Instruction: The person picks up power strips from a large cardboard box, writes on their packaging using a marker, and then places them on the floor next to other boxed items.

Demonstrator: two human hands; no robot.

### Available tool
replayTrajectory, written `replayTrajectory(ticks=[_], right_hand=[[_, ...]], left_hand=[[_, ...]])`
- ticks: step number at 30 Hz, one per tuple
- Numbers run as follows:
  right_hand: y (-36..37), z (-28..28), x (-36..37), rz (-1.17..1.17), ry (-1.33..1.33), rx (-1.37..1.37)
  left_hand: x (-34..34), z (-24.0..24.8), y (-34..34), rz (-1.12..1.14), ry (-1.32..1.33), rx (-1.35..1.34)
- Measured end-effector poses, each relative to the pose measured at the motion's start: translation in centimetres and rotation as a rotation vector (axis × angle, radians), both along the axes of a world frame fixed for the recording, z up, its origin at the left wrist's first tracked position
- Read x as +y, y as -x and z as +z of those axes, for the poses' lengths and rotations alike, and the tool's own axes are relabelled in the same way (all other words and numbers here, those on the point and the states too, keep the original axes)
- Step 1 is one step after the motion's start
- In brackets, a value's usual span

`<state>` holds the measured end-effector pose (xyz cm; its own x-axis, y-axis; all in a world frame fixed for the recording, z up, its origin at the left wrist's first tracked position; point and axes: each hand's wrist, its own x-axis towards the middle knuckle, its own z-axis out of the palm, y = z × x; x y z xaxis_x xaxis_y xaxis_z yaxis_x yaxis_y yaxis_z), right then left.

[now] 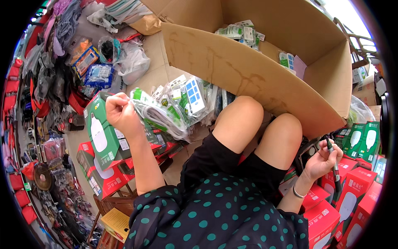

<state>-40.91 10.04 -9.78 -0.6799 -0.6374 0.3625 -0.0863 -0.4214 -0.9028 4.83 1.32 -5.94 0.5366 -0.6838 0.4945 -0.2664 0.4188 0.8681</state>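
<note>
My left hand (120,111) is closed, gripping one end of a clear bag with a coiled white cord (159,115) and green print. The bag hangs over the floor to the left of my knees. Right behind it are more bagged items, among them a white power strip with blue sockets (194,96); whether it touches the held bag I cannot tell. At the right, my right hand (321,162) pinches a dark marker pen (335,172), tilted nearly upright, beside the stacked light bulb boxes.
A large open cardboard box (248,74) stands before my knees, with several bagged items (242,33) inside. Green and red bulb boxes (101,128) are stacked at left, red bulb boxes (354,191) at right. Mixed packaged goods (99,74) lie farther left. A yellow box (116,224) sits lower left.
</note>
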Motion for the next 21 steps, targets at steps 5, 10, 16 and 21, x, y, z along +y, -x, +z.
replayTrajectory(ticks=[5,10,16,21], right_hand=[[-1.2,0.3,-0.5,0.073,0.016,-0.031],[-1.8,0.7,-0.7,-0.028,-0.005,-0.007],[-1.6,0.1,-1.1,-0.018,-0.054,0.018],[-0.2,0.1,-3.0,0.042,0.004,0.053]], left_hand=[[-3.1,-4.2,-1.6,0.255,0.014,-0.196],[-1.3,-11.5,0.4,0.354,-0.058,-0.81],[6.8,-23.5,4.7,-0.447,-0.752,-0.999],[3.6,-21.7,6.4,-0.509,-0.829,-0.584]])
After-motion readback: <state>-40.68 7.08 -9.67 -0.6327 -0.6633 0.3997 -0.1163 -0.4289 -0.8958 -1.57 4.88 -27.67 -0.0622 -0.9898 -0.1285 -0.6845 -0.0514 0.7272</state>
